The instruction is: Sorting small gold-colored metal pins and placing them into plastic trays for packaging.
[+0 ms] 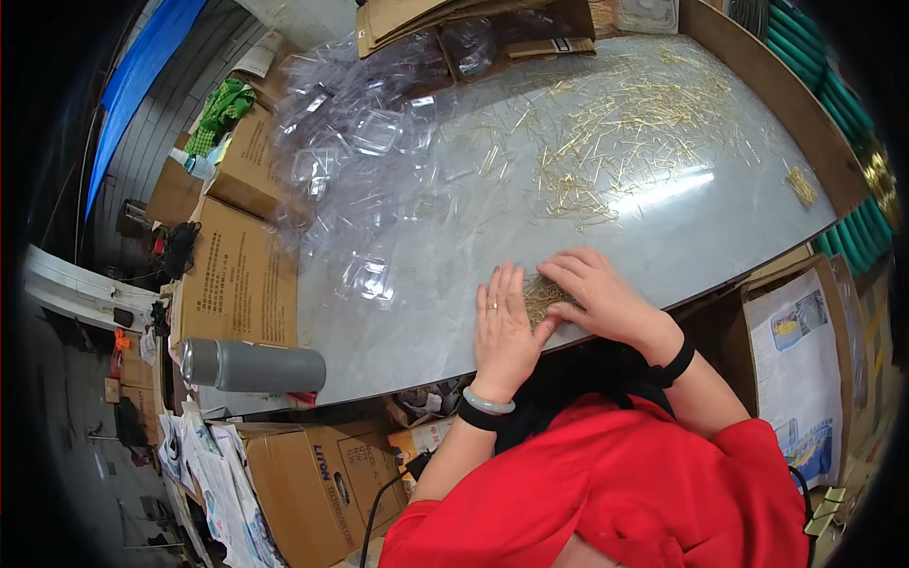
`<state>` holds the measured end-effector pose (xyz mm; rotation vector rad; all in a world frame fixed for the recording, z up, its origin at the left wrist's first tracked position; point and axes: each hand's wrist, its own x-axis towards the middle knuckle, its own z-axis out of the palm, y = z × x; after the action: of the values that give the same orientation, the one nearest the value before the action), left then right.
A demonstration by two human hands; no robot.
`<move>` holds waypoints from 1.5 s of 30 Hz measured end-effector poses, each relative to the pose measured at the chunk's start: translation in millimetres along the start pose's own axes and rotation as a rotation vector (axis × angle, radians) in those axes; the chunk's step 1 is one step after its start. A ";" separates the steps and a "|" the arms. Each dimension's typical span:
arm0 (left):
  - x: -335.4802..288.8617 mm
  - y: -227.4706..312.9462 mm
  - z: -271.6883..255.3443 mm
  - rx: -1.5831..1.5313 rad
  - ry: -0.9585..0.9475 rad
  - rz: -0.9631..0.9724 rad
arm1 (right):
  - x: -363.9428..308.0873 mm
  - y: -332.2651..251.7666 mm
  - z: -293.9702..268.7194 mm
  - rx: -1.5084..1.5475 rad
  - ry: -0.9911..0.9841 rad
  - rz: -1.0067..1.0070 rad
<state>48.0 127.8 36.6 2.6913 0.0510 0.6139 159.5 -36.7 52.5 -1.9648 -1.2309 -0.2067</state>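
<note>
A small bunch of gold wire hooks lies on the grey tabletop near its front edge, between my two hands. Flat along the left side of the bunch rests my left hand, fingers stretched out and thumb against the wires. My right hand curves around the right and far side of the same bunch, its fingers and thumb closed in on it. Parts of the bunch are hidden under the fingers. Farther back, a wide scatter of loose gold wire hooks covers the table.
Clear plastic packs are heaped at the back left, beside cardboard boxes. A grey bottle lies at the left front corner. A small bundle of hooks sits by the raised right edge. Flattened cardboard is at the back.
</note>
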 end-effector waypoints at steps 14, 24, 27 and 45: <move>-13.7 -39.0 -45.9 -0.315 -0.206 -0.024 | -3.0 -14.2 -6.4 -0.066 -0.174 -0.075; -16.0 -12.9 -43.4 -0.101 -0.004 -0.204 | -8.8 -9.2 5.7 -0.017 -0.122 -0.021; -15.5 -5.2 -40.9 -0.111 -0.020 -0.196 | -10.0 -17.0 1.1 -0.072 -0.075 0.053; -13.8 -11.9 -34.9 -0.017 0.030 -0.155 | -12.5 -6.0 -3.9 -0.109 -0.115 -0.084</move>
<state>21.2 149.6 55.6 2.6308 0.2590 0.6033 149.2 -46.7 51.9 -2.0437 -1.4049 -0.2093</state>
